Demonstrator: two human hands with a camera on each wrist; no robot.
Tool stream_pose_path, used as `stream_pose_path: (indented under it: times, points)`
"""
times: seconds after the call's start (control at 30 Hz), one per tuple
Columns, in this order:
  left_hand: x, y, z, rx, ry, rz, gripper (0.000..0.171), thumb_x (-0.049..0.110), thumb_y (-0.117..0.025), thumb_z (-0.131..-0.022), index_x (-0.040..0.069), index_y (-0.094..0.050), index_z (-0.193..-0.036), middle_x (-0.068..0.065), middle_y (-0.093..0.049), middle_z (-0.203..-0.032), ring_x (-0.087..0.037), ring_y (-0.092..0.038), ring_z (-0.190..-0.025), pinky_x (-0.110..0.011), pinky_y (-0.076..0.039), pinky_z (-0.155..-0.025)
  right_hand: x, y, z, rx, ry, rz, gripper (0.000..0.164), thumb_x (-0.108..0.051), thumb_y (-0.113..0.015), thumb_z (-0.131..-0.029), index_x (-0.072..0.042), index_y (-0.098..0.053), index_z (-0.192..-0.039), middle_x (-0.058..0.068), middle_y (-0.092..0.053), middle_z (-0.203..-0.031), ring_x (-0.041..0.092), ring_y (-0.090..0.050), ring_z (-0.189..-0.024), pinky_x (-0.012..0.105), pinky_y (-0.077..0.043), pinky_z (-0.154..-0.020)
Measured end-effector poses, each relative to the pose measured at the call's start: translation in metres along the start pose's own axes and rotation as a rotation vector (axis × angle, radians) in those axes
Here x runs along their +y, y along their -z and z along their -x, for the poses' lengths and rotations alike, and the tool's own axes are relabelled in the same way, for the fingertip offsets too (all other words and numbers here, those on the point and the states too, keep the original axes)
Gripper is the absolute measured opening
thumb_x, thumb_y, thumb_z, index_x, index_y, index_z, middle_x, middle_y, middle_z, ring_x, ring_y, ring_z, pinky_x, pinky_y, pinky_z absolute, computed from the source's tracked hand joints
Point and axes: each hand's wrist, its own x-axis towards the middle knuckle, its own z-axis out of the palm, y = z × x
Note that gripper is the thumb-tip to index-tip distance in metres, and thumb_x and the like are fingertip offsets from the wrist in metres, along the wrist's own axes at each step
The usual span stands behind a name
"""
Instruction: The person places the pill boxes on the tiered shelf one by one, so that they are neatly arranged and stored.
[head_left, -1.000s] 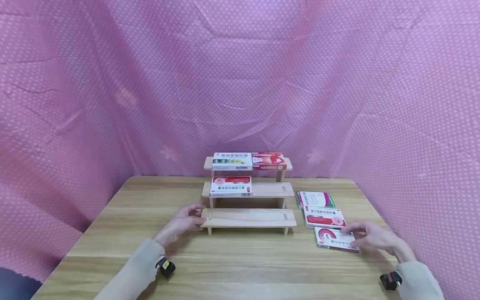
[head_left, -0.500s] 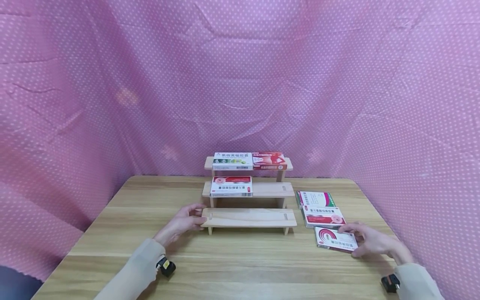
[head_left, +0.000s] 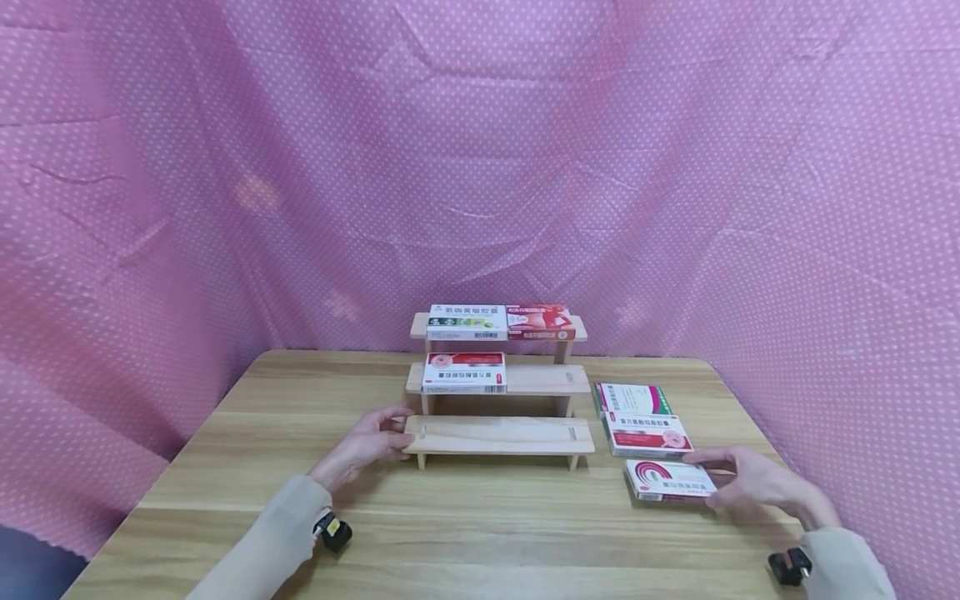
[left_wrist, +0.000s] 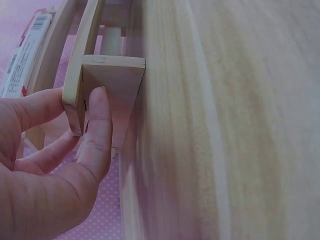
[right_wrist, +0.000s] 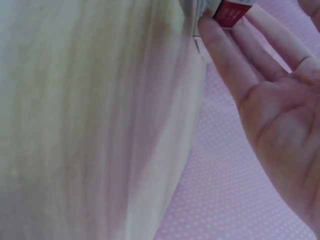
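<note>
Box [head_left: 670,480] with red arcs at right side of table [head_left: 480,537], directly left of right hand [head_left: 763,485], whose thumb and fingers pinch its right end. Long axis runs left to right, roughly parallel to bottom shelf [head_left: 498,435], which lies leftward and slightly farther off. Right hand nearer; left hand [head_left: 367,443] pinches shelf's left end. Cannot tell if box clears table.

Room along table [head_left: 525,537] front; rack [head_left: 498,435] (3-tier) blocks ctr., L hand [head_left: 367,447] its L end, boxes [head_left: 648,434] to R.
</note>
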Motion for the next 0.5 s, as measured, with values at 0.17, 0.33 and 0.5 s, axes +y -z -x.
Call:
stream_pose_path:
  times: [0.17, 0.33, 0.5]
  points:
    - [0.001, 0.003, -0.003, -0.012, -0.006, -0.01, 0.058, -0.004, -0.064, -0.088, -0.006, -0.042, -0.141, -0.027, -0.051, -0.122, -0.024, -0.063, -0.092, -0.04, -0.061, -0.084, -0.002, 0.002, -0.005, -0.032, 0.113, -0.146, 0.064, -0.004, -0.073, -0.08, 0.012, -0.048, -0.136, 0.045, -0.031, -0.143, -0.01, -0.054, -0.114, 0.012, -0.049, -0.093]
    - [0.003, 0.006, -0.005, -0.006, 0.01, -0.016, 0.06, -0.005, -0.063, -0.088, -0.005, -0.04, -0.143, -0.028, -0.052, -0.124, -0.024, -0.064, -0.093, -0.039, -0.06, -0.086, -0.012, -0.004, -0.014, -0.007, 0.16, -0.224, 0.061, -0.003, -0.069, -0.086, 0.014, -0.043, -0.138, 0.041, -0.034, -0.144, -0.007, -0.054, -0.117, 0.013, -0.049, -0.094]
    - [0.002, 0.008, -0.005, -0.002, 0.018, -0.011, 0.061, -0.003, -0.064, -0.089, -0.004, -0.039, -0.144, -0.029, -0.055, -0.124, -0.023, -0.065, -0.095, -0.037, -0.06, -0.088, -0.025, -0.013, -0.025, 0.101, 0.133, -0.227, 0.053, -0.007, -0.07, -0.087, 0.006, -0.053, -0.135, 0.008, -0.064, -0.13, -0.003, -0.059, -0.11, 0.017, -0.052, -0.088]
